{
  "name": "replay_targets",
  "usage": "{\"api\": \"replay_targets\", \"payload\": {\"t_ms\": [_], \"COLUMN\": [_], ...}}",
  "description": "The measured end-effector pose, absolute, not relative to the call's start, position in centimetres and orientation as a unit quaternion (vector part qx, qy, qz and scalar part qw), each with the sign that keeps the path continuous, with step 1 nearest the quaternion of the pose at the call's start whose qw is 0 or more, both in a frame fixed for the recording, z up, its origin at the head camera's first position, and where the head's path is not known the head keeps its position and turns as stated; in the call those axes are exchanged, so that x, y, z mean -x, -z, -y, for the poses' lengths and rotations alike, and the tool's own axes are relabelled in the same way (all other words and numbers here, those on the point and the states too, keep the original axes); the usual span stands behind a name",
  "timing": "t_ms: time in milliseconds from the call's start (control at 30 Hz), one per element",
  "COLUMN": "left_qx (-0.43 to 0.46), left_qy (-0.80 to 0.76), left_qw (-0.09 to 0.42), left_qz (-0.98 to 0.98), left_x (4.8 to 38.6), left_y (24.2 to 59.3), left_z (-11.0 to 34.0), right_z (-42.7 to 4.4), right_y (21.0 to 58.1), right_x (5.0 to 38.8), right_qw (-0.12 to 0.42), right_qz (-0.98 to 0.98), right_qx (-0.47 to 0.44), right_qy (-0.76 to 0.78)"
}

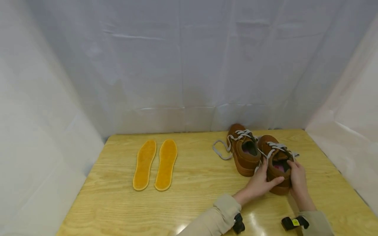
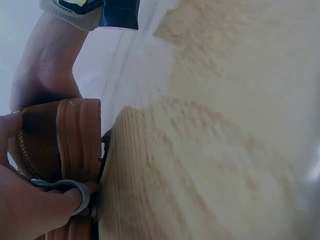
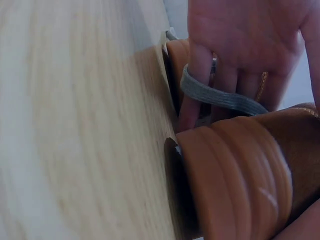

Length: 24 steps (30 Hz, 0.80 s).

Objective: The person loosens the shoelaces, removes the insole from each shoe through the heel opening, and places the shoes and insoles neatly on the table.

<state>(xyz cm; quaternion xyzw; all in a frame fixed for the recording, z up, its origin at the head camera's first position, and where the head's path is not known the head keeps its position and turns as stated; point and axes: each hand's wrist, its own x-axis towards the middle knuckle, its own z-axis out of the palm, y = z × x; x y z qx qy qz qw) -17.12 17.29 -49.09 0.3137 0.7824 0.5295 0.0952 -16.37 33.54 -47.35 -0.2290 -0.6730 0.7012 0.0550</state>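
Note:
A brown lace-up shoe (image 1: 280,188) at the right of the table has its toe pointing away and its heel toward me. My left hand (image 1: 260,183) grips it from the left, thumb across the heel and fingers along the side. A grey shoelace (image 3: 220,97) loops over those fingers in the right wrist view. On the shoe's other side my right hand (image 1: 299,178) holds the collar by the opening. Its fingers are mostly hidden behind the shoe. The matching brown shoe (image 1: 243,164) stands just left, its grey lace trailing on the table.
Two yellow insoles (image 1: 144,165) lie side by side on the left of the wooden table (image 1: 112,209). A pale sheet (image 1: 165,65) hangs behind the table's back edge, with more sheeting at both sides. Black straps circle both sleeves.

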Motion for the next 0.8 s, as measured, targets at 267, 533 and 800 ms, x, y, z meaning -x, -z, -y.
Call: {"api": "replay_targets", "payload": {"t_ms": [267,533,800], "left_qx": [-0.287,-0.239,-0.216], "left_qy": [-0.545,-0.527,-0.462], "left_qw": [0.114,0.077,0.035], "left_qz": [-0.779,-0.812,-0.86], "left_x": [16.9,16.2,15.2], "left_y": [49.2,48.9,48.5], "left_z": [-17.5,-17.7,-18.1], "right_z": [-33.3,-32.8,-32.8], "right_y": [47.6,47.7,48.1], "right_x": [16.3,17.8,19.0], "right_qw": [0.08,0.114,0.157], "right_qz": [0.643,0.633,0.617], "right_qx": [0.236,0.251,0.247], "right_qy": [-0.724,-0.723,-0.731]}}
